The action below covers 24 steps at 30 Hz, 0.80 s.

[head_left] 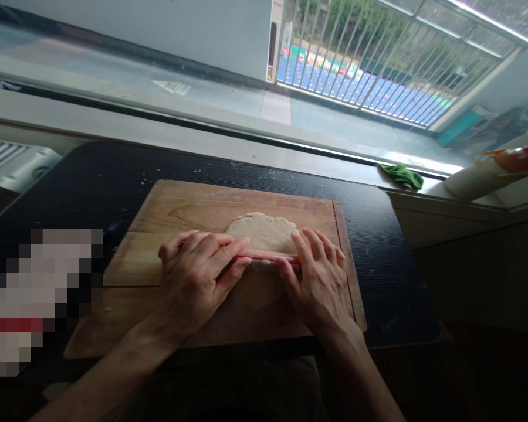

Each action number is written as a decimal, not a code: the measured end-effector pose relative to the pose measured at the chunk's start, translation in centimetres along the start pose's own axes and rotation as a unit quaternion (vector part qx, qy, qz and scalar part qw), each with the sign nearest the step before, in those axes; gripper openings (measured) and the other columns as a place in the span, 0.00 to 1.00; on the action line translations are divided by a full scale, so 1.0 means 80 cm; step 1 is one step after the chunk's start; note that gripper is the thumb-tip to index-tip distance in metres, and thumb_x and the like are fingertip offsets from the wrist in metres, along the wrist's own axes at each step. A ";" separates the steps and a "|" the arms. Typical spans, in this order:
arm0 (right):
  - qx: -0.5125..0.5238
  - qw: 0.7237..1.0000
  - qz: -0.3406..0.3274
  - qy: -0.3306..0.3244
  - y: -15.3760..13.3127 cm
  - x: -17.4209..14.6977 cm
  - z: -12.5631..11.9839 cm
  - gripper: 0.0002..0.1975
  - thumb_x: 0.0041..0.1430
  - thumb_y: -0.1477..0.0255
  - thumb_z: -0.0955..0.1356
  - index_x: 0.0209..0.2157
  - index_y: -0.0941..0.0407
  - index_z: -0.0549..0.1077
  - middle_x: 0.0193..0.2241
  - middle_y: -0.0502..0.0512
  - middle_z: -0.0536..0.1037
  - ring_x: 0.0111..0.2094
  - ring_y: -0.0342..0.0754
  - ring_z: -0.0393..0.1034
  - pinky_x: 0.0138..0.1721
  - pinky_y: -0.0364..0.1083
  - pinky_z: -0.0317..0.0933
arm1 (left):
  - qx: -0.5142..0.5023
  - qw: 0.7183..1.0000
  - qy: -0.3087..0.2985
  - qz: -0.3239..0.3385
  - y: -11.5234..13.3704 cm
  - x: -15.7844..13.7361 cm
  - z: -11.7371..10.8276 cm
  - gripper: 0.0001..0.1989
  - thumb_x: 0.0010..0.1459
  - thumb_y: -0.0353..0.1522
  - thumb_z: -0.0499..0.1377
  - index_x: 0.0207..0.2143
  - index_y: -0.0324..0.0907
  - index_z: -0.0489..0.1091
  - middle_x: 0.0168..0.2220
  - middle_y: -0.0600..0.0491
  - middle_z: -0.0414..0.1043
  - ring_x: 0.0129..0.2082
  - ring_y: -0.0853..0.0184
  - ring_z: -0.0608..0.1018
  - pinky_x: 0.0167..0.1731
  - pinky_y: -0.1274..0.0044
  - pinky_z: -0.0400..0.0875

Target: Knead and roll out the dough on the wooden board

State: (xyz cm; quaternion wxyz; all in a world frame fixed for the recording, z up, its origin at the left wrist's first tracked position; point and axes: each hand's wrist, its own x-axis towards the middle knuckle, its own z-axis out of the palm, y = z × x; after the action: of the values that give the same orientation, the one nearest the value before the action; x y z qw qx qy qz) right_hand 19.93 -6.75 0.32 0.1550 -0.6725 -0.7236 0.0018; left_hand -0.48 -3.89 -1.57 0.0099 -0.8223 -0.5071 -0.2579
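A flattened piece of pale dough (264, 230) lies on a wooden cutting board (158, 205), its far edge uneven and slightly cracked. Across its near side runs a slim, shiny red-and-clear roller (268, 257); its exact kind is unclear, as both ends are under my hands. My left hand (198, 275) is curled over the left end, fingers on top and thumb on the near side. At the right end, my right hand (319, 269) grips likewise, with its index finger reaching the dough's right edge.
The board rests on a black table (114, 170) dusted with flour. A pixelated patch (39, 299) covers the left side. Beyond is a windowsill (229, 138) with a green cloth (402, 176) and a pale container (475, 176). A silver appliance (22, 164) stands at left.
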 end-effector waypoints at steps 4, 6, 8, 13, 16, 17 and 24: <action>-0.007 1.000 0.018 0.012 0.002 0.025 0.000 0.23 0.64 0.56 0.58 0.55 0.53 0.66 0.58 0.59 0.64 0.60 0.56 0.51 0.56 0.57 0.48 | 0.006 0.999 0.031 -0.012 0.004 0.017 0.008 0.12 0.59 0.37 0.54 0.44 0.49 0.73 0.41 0.51 0.75 0.42 0.59 0.73 0.49 0.61 0.56; -0.004 1.000 0.012 0.007 0.001 0.014 -0.001 0.23 0.64 0.58 0.58 0.55 0.53 0.65 0.58 0.59 0.63 0.60 0.56 0.51 0.57 0.57 0.47 | -0.004 0.999 0.036 -0.008 0.006 0.004 0.005 0.13 0.59 0.36 0.55 0.45 0.49 0.72 0.42 0.51 0.74 0.43 0.59 0.72 0.49 0.61 0.55; 0.000 1.000 -0.004 -0.002 -0.001 -0.010 -0.003 0.22 0.64 0.59 0.59 0.56 0.53 0.64 0.59 0.58 0.62 0.61 0.56 0.50 0.58 0.58 0.45 | -0.018 0.999 0.032 0.001 0.007 -0.017 -0.003 0.16 0.57 0.35 0.58 0.49 0.50 0.70 0.44 0.51 0.73 0.44 0.59 0.72 0.50 0.61 0.56; 0.002 1.000 -0.019 -0.018 -0.004 -0.049 -0.004 0.24 0.64 0.60 0.59 0.59 0.54 0.61 0.59 0.57 0.62 0.62 0.55 0.48 0.61 0.58 0.39 | -0.022 1.000 0.001 0.017 0.003 -0.042 -0.016 0.21 0.55 0.34 0.60 0.52 0.52 0.66 0.46 0.51 0.71 0.46 0.59 0.72 0.49 0.62 0.58; 0.002 1.000 -0.007 -0.010 -0.001 -0.024 -0.002 0.24 0.64 0.58 0.59 0.57 0.54 0.63 0.58 0.57 0.63 0.62 0.56 0.49 0.60 0.58 0.40 | -0.002 1.000 -0.005 0.024 0.000 -0.023 -0.007 0.20 0.56 0.38 0.59 0.52 0.51 0.67 0.44 0.51 0.73 0.44 0.58 0.72 0.49 0.62 0.56; 0.000 1.000 -0.003 -0.007 0.000 -0.010 -0.001 0.24 0.64 0.57 0.58 0.56 0.54 0.64 0.58 0.57 0.64 0.61 0.56 0.49 0.60 0.57 0.41 | 0.003 1.000 -0.003 0.024 0.000 -0.014 -0.003 0.20 0.56 0.40 0.59 0.51 0.50 0.68 0.43 0.51 0.73 0.43 0.58 0.72 0.49 0.62 0.56; -0.017 0.999 0.022 0.015 0.000 0.032 0.003 0.21 0.66 0.60 0.56 0.52 0.54 0.68 0.56 0.58 0.66 0.60 0.56 0.51 0.57 0.56 0.46 | 0.023 0.999 0.028 0.003 0.011 -0.004 0.005 0.16 0.58 0.37 0.56 0.49 0.47 0.70 0.43 0.49 0.73 0.42 0.58 0.72 0.46 0.63 0.58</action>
State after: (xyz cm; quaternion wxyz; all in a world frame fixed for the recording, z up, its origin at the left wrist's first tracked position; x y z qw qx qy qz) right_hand 19.76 -4.22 0.62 0.1542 -0.6907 -0.7063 -0.0175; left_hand 0.31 -4.45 -1.80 0.0436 -0.8158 -0.5099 -0.2694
